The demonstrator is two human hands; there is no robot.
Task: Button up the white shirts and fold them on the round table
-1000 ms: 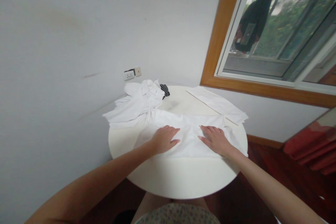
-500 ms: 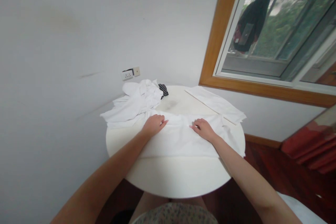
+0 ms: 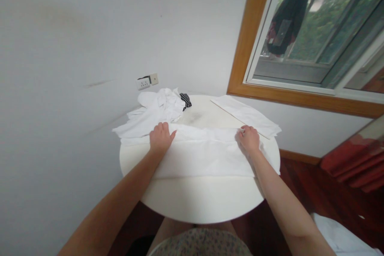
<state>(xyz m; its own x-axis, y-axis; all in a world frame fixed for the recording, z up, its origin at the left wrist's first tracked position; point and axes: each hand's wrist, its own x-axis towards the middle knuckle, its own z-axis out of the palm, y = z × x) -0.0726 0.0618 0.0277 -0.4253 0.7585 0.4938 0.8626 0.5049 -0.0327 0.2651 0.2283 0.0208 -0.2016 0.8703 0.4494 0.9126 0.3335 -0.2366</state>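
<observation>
A white cloth (image 3: 204,154) lies spread flat across a round white table (image 3: 198,198). My left hand (image 3: 160,138) rests on its far left edge with the fingers curled, gripping the cloth. On the far right edge, my right hand (image 3: 248,139) is closed in a pinch on the same cloth. Both forearms reach over the table's near side.
A heap of crumpled white clothes (image 3: 153,114) with a black striped piece (image 3: 186,100) sits at the back left. A folded white cloth (image 3: 247,116) lies at the back right. A wall socket (image 3: 146,82) and a wood-framed window (image 3: 300,48) stand behind; a red seat (image 3: 354,160) is to the right.
Both hands slid away from me and apart, from flat on the cloth's middle to its far corners, and their fingers closed on the fabric's far edge.
</observation>
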